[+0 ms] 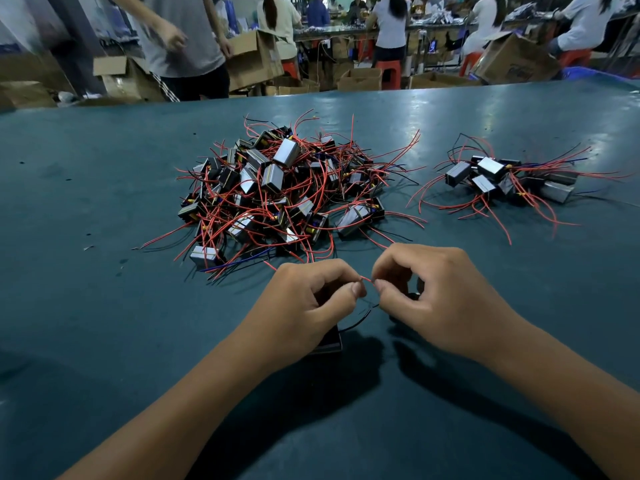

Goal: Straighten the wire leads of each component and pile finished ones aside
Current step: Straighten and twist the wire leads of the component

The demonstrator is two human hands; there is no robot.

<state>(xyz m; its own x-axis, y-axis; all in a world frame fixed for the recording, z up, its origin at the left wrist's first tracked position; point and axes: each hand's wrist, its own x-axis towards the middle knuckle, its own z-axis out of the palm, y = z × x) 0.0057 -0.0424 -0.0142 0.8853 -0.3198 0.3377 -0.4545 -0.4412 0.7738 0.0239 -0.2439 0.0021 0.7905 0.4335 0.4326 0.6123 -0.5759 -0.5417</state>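
Note:
My left hand [311, 306] and my right hand [429, 299] meet over the near middle of the table, each pinching a thin red wire lead [367, 279] between thumb and forefinger. The lead's black box component [330, 342] lies partly hidden under my left hand, and a black wire [356, 323] curls out from it. A big tangled pile of black box components with red and black leads [277, 188] sits beyond my hands. A smaller pile [509, 178] with leads laid out lies at the right.
The dark green table [104, 306] stretches wide around the piles. Beyond its far edge stand cardboard boxes [252, 60], red stools and several people at other benches. Small scraps lie on the table at the left [88, 247].

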